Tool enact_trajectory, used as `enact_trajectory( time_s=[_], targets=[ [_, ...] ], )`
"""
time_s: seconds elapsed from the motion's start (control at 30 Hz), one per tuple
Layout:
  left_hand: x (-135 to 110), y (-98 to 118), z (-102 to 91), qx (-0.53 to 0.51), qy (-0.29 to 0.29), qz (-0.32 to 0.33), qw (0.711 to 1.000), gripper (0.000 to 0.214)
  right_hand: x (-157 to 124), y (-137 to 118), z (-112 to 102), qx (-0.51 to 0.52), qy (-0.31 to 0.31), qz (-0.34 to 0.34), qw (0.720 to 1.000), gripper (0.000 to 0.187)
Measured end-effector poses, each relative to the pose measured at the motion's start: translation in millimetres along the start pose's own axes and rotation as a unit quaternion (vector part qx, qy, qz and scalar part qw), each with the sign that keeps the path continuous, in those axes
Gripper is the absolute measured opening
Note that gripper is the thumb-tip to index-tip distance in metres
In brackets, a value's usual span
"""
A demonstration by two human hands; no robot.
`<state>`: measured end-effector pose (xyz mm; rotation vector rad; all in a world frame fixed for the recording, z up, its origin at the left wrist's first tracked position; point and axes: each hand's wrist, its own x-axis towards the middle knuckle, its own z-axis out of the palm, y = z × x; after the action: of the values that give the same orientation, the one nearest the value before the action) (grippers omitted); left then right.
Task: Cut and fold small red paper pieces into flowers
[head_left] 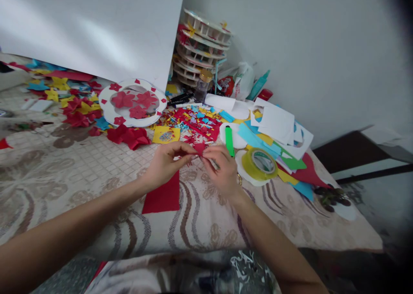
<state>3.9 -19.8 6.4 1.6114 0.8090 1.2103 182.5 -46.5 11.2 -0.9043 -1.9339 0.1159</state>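
My left hand and my right hand meet over the patterned cloth, both pinching a small piece of red paper between their fingertips. A ring sits on my right hand. Below my left hand a larger red paper sheet lies flat on the cloth. A green marker and a roll of yellow tape lie just right of my right hand.
A white plate with red paper flowers sits behind, with loose red flowers and coloured scraps around it. Stacked trays stand by the wall. White and coloured papers pile at the right. A big white board leans at the back.
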Motion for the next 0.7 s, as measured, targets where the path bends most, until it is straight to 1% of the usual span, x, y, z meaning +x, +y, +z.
enact_trajectory(
  time_s=[0.07,0.17,0.27,0.37,0.47,0.57,0.7],
  targets=[
    [2,-3,-1.0,-0.026,-0.01,-0.038,0.999,0.012,2,-2,1,0.063,-0.031,0.081,0.994,0.019],
    [5,-6,-2.2,-0.07,-0.066,-0.112,0.989,0.018,2,1,3,0.173,-0.071,0.204,0.961,0.014],
    [6,-7,-2.8,-0.09,-0.09,-0.154,0.98,0.021,-1,8,4,0.23,-0.083,0.276,0.929,0.009],
    [6,-8,-3.0,-0.096,-0.119,-0.186,0.97,0.023,-2,12,4,0.257,-0.091,0.3,0.914,0.011],
    [5,-9,-3.0,-0.101,-0.148,-0.223,0.958,0.026,-1,11,3,0.269,-0.11,0.302,0.908,0.017],
    [5,-8,-3.4,-0.105,-0.155,-0.236,0.954,0.025,-1,11,2,0.255,-0.118,0.296,0.913,0.018],
    [5,-7,-4.6,-0.118,-0.17,-0.242,0.948,0.024,-1,10,0,0.229,-0.117,0.269,0.928,0.014]
  ],
)
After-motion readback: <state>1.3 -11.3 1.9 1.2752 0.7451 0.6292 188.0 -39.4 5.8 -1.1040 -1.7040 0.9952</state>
